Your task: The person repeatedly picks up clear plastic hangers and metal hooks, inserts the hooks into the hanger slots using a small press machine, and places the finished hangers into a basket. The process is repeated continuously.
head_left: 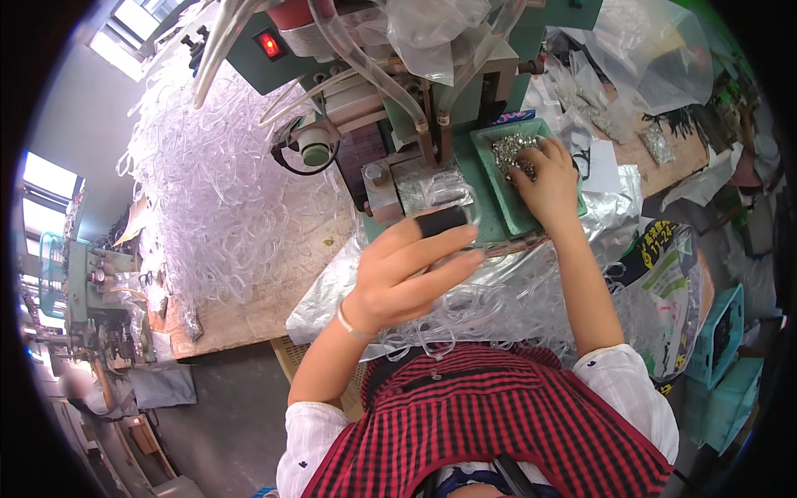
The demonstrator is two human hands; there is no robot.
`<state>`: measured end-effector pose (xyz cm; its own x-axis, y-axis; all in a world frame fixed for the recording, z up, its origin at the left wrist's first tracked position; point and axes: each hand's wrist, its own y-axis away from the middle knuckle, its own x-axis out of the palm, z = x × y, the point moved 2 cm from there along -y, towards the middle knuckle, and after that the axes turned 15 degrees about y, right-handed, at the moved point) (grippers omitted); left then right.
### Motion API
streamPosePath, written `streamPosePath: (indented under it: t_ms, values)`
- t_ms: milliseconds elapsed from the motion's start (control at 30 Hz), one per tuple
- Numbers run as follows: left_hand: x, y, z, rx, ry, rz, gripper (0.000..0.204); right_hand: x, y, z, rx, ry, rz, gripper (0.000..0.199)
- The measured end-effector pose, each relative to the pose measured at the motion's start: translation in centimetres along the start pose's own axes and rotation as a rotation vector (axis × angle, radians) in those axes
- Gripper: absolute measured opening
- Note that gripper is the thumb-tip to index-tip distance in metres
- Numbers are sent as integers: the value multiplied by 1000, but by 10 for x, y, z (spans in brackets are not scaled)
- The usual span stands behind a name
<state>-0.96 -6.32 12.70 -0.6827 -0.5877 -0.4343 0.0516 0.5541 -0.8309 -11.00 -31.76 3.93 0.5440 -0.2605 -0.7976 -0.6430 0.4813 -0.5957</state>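
My left hand (407, 278) is in front of the green bench press, with a black wrap on one finger. A clear plastic loop (476, 209) shows at its fingertips, by the metal work plate (419, 187) under the press; the thumb is hidden. My right hand (550, 181) reaches into a green tray (519, 220) to the right of the plate. Its thumb and fingers are curled on small shiny metal parts (508, 151) heaped in the tray's far end. Two clear tubes (390, 83) run down to the press's head.
A large heap of clear plastic loops (228, 191) covers the bench on the left. More loops (465, 319) lie on silver sheeting (332, 286) before me. A red lit switch (268, 44) is on the machine. Teal crates (721, 336) stand at the lower right.
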Motion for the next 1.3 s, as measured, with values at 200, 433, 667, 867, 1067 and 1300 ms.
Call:
streamPosePath:
  t_ms: [200, 433, 667, 867, 1067, 1300]
  values:
    - [16, 6, 16, 66, -94, 58, 36, 16, 14, -17, 34, -112, -62, 16]
    - [24, 21, 5, -80, -90, 64, 40, 7, 3, -10, 128, -107, 8, 8]
    - [-61, 56, -69, -427, -783, -303, 15, -19, 30, -19, 301, -478, 18, 13]
    - [-95, 104, 48, -1027, -729, -273, 18, -13, 0, 13, 337, -695, 33, 16]
    - [-103, 201, 90, -1059, 124, -948, 15, -11, 28, -17, 279, -375, -9, 15]
    - [-153, 168, 21, -931, 515, -1108, 13, -40, 63, -47, 430, -576, 112, 13]
